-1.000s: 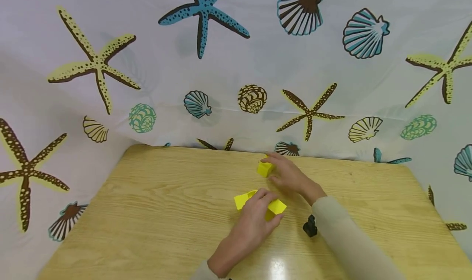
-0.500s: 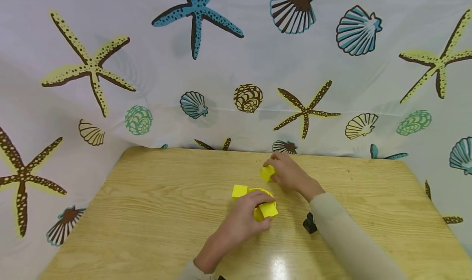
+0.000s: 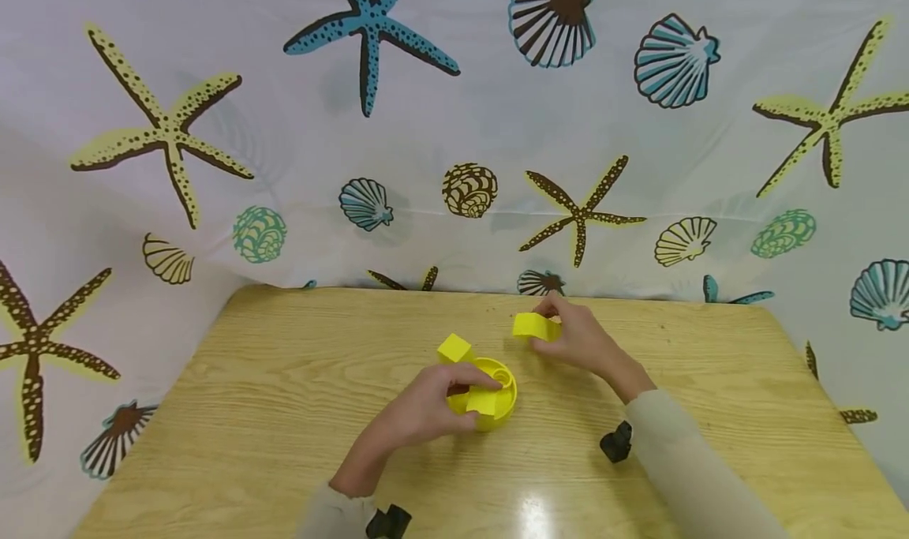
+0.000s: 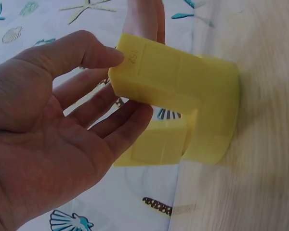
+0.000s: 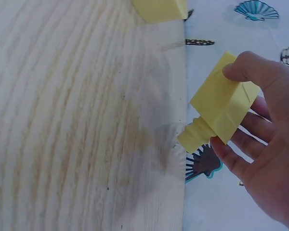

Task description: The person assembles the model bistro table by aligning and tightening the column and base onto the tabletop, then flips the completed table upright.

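Note:
A round yellow base stands on the table with two upright yellow blocks and a small ring-shaped socket inside its rim. My left hand holds the nearer upright block, thumb on one face and fingertips on another; small raised characters show there. The second upright block rises at the base's far left. Beyond the base, my right hand grips a separate yellow block between thumb and fingers. A ridged, screw-like stub sticks out of its end, pointing down-left in the right wrist view.
The wooden table ends at the back against a white cloth printed with starfish and shells. Black wrist-worn devices sit at the right sleeve and the left sleeve.
The base has turned clockwise and shifted left with my left hand on it. My right hand has turned its block, which now points left.

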A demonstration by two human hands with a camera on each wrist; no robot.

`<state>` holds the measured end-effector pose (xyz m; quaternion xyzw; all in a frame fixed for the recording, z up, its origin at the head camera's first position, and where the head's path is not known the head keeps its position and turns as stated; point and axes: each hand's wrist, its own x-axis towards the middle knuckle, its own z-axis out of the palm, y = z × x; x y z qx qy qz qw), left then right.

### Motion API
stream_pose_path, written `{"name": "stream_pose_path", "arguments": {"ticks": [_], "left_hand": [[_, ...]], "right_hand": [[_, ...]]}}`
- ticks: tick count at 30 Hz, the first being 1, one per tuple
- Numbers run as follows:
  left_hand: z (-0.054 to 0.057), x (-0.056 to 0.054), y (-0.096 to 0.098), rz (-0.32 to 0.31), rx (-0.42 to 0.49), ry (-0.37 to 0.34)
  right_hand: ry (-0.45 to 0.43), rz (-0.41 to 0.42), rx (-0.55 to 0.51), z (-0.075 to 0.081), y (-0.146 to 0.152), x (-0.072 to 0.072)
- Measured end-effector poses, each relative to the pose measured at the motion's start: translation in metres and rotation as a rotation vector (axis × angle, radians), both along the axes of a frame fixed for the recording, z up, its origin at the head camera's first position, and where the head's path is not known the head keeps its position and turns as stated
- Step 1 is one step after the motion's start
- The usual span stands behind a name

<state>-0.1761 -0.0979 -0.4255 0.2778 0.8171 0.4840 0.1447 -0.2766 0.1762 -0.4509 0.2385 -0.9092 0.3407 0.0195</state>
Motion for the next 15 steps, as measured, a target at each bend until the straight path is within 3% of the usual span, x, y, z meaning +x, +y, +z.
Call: {"name": "stream_pose_path", "arguments": {"ticks": [5,12,15], "left_hand": [[-0.002,-0.004,-0.007,0.007,-0.002,-0.023],[-0.005,0.006,0.002,0.162,-0.024,0.122],[-0.004,0.009,0.006,0.213,-0.042,0.148]], "right_hand": [[0.001,-0.025,-0.106,0.003,0.009,0.011],[-0.006,-0.065,-0.189,0.007,0.018,0.026],[-0.03,-0.081,-0.219,0.008,0.02,0.033]]}}
